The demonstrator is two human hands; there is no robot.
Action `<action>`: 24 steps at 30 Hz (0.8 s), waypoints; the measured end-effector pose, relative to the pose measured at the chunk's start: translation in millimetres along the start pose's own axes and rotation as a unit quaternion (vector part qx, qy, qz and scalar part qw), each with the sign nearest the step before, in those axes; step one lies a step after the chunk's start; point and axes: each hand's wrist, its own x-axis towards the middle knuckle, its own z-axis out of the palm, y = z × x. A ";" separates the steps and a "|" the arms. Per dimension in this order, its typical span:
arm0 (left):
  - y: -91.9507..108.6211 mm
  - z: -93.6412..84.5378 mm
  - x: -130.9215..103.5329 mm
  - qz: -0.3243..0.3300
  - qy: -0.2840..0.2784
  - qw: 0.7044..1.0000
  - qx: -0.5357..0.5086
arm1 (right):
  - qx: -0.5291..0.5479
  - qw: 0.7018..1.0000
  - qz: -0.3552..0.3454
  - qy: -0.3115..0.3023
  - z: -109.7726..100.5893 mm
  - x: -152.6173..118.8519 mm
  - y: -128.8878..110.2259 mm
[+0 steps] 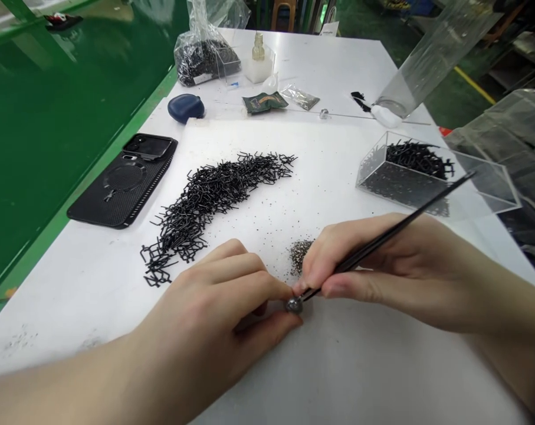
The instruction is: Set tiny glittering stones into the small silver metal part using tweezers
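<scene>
Between the thumb and index finger of my left hand (218, 295) is a small round metallic piece (294, 304), close to the white tabletop. My right hand (382, 271) grips black tweezers (382, 239) like a pen, and their tips touch the metallic piece. What the tips pinch, if anything, is too small to tell. Just beyond my fingers lies a heap of tiny brassy parts (299, 255), partly hidden by my right hand. A long curved pile of thin, bent black pieces (218, 192) spreads across the surface ahead of my left hand.
A clear box (373, 177) of black pieces stands at right. At left lie a phone (121, 180) and a dark blue rounded object (186, 108). Farther back are a filled plastic bag (207, 59), a green packet (265, 103), a small bottle (258, 47) and a tilted clear cylinder (439, 56).
</scene>
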 end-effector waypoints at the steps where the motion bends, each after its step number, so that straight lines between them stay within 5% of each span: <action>1: 0.3 -1.0 0.5 0.001 -0.004 1.000 0.000 | 0.005 1.000 0.004 -0.003 -0.1 0.3 0.6; 24: 2.0 -6.4 1.4 -0.004 -0.031 0.999 0.017 | -0.005 1.000 0.020 -0.007 -2.3 -0.2 0.9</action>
